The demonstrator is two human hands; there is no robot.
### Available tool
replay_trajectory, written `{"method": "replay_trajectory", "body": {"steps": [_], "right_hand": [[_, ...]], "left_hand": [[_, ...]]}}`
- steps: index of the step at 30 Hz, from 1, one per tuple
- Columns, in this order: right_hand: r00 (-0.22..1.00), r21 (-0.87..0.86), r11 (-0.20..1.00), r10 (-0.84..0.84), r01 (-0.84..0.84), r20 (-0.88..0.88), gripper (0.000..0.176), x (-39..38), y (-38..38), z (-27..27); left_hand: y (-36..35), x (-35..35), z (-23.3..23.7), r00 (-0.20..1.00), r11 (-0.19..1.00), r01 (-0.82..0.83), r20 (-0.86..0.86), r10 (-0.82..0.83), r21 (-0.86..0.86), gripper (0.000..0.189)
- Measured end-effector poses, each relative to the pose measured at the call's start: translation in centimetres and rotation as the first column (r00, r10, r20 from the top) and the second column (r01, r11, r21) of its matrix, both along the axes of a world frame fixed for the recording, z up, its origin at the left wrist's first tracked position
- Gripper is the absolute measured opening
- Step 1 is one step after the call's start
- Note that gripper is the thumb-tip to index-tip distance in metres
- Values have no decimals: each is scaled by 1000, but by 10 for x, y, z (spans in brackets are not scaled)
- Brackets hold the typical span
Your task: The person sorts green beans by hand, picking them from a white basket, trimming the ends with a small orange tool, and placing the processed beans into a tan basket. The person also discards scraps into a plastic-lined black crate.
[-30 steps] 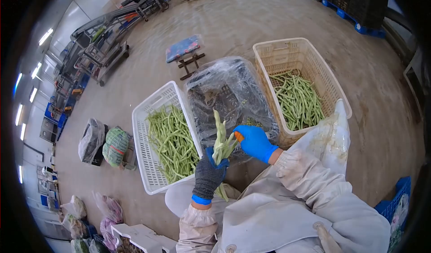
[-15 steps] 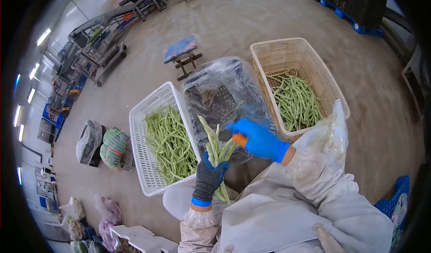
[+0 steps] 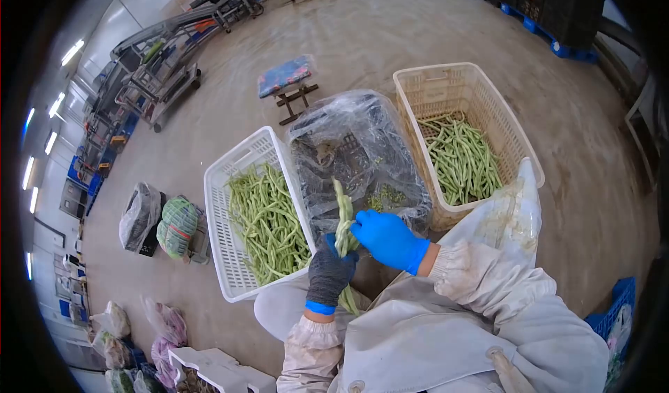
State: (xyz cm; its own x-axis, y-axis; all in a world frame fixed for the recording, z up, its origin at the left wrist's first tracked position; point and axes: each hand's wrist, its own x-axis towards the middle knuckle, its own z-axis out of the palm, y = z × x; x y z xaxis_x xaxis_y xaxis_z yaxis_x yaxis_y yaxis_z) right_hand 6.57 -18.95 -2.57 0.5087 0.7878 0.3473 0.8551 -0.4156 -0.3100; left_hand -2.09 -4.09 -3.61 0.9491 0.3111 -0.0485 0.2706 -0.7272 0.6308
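Note:
A small bunch of green beans (image 3: 343, 208) stands up out of my left hand (image 3: 332, 273), in a dark grey and blue glove closed around it. My right hand (image 3: 390, 240), gloved in blue, touches the bunch from the right with curled fingers. Whatever is inside those fingers is hidden. Under the beans lies a dark crate lined with clear plastic (image 3: 320, 139), with small green scraps (image 3: 385, 198) on it. To its left, a white basket (image 3: 216, 233) holds many green beans (image 3: 268, 219). A cream basket (image 3: 512, 114) on the right holds more beans (image 3: 463, 163).
A low stool with a blue patterned top (image 3: 284, 77) stands beyond the crates. Left on the floor are a green bundle (image 3: 178, 227) and a bagged dark crate (image 3: 139, 215). Wheeled metal equipment (image 3: 160, 86) stands farther back. A blue crate (image 3: 613, 302) is at lower right.
My right hand has moved down and left onto the bunch; the orange item seen at its fingers no longer shows. The bunch looks narrower. Green scraps are now visible on the plastic.

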Motion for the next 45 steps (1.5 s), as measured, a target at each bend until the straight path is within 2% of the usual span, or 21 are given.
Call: {"method": "replay_trajectory", "body": {"steps": [5, 7, 9, 11, 13, 15, 16, 17, 18, 22, 24, 27, 29, 30, 32, 34, 36, 39, 41, 43, 45], "right_hand": [[963, 120, 972, -173, 200, -207, 10, 21, 8, -22], [937, 118, 955, -235, 272, -259, 9, 32, 10, -43], [886, 231, 878, -341, 419, -313, 12, 59, 7, -78], [865, 250, 847, -385, 470, -322, 18, 85, -23, -79], [842, 258, 817, -427, 515, -329, 23, 86, -29, -60], [976, 473, 854, -176, 216, -128, 30, 65, -27, -21], [975, 467, 857, -179, 219, -129, 30, 51, -22, -10], [915, 484, 838, -43, 251, -401, 31, 33, -15, -3], [769, 492, 821, 106, 291, -631, 31, 21, -12, -2], [770, 398, 859, 8, 322, -638, 29, 17, -11, -20], [803, 306, 941, 67, 147, -592, 29, 20, -12, -32], [810, 281, 958, 123, 53, -574, 29, 20, -13, -19], [827, 248, 969, 153, -18, -541, 27, 24, -14, -17], [841, 209, 974, 185, -87, -509, 26, 25, -14, -16], [853, 223, 971, 189, -88, -487, 24, 26, -13, -22], [865, 237, 967, 193, -89, -463, 22, 24, -13, -23], [931, 129, 991, 88, -45, -354, 19, 20, -11, -21], [955, 75, 996, -33, 57, -293, 16, 16, -5, -37], [935, 99, 983, -114, 155, -335, 19, 14, 2, -47], [904, 118, 960, -193, 255, -380, 21, 25, 1, -54], [638, 87, 871, -281, 483, -717, 25, 60, -12, -56]], "left_hand": [[-6, 4, -4, 995, 995, 85, 56, -88, 52, 38], [-6, 7, -8, 996, 996, 73, 50, -70, -54, 41], [-3, 3, -13, 995, 995, 89, 54, -87, -50, 43], [2, -4, -13, 993, 994, 102, 57, -100, -35, 45], [2, -8, -13, 995, 989, 34, 93, -20, -144, 47], [4, -6, -21, 996, 978, 22, 84, -5, -207, 46], [3, -3, -22, 997, 966, 15, 80, 6, -259, 46], [0, -1, -21, 998, 965, 5, 65, 12, -263, 45], [-3, 0, -19, 998, 965, 10, 65, 8, -262, 45], [-5, -1, -18, 991, 986, -1, 130, 23, -166, 46], [-5, -2, -18, 991, 989, -10, 133, 30, -148, 46], [-3, -3, -26, 996, 985, 26, 91, -11, -170, 48], [-1, -4, -34, 970, 991, 59, 241, -29, -118, 50], [-1, -4, -33, 970, 991, 59, 242, -29, -118, 50], [-1, -4, -27, 990, 975, 50, 140, -20, -217, 50], [-4, -3, -24, 985, 971, 68, 169, -29, -231, 49], [-6, -3, -23, 979, 966, 88, 198, -39, -242, 48], [-10, -2, -23, 992, 920, 78, 123, -33, -384, 47], [-11, 3, -27, 987, 960, 68, 159, -25, -273, 42], [-3, 3, -28, 989, 943, 99, 139, -57, -318, 43], [-6, -2, -14, 990, 882, 115, 125, -65, -458, 49]]}}
